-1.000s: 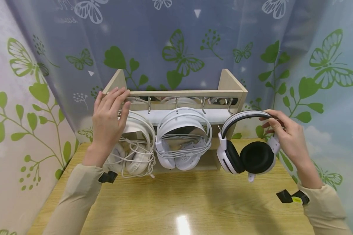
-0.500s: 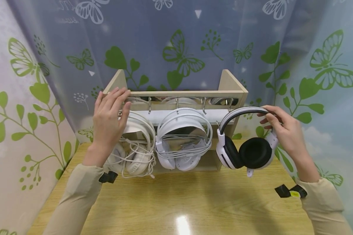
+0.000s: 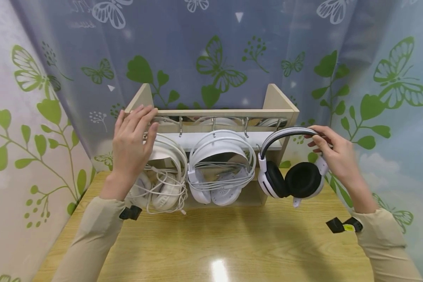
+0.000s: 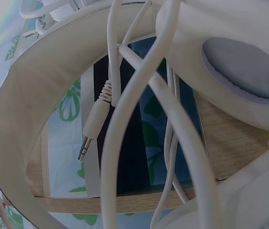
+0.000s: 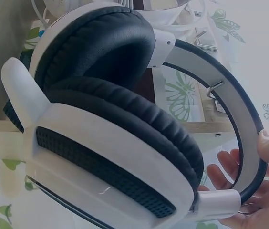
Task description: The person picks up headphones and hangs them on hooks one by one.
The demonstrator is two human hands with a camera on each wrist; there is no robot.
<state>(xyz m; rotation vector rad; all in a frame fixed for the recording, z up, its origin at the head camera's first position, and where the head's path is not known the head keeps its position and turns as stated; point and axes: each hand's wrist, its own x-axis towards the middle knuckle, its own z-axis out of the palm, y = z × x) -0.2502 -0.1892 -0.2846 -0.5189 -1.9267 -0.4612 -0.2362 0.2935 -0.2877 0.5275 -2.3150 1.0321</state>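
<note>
A wooden rack (image 3: 211, 112) with metal hooks stands at the back of the table. My right hand (image 3: 333, 150) grips the band of a white headset with black ear pads (image 3: 291, 178) (image 5: 120, 119), held just right of the rack's last hook (image 3: 277, 124). My left hand (image 3: 132, 139) rests with straight fingers on the rack's top left corner. Below it hangs a white headset with tangled cable (image 3: 162, 176); its cable and jack plug (image 4: 94, 126) fill the left wrist view. Another white headset (image 3: 220, 168) hangs from the middle hook.
The wooden table (image 3: 218, 243) stretches in front of the rack. A curtain printed with green leaves and butterflies (image 3: 215, 58) closes in the back and both sides. Black straps sit on both beige sleeves.
My right hand has carried the black-padded headset up and to the left, closer to the rack's right end hook. The left hand has stayed on the rack.
</note>
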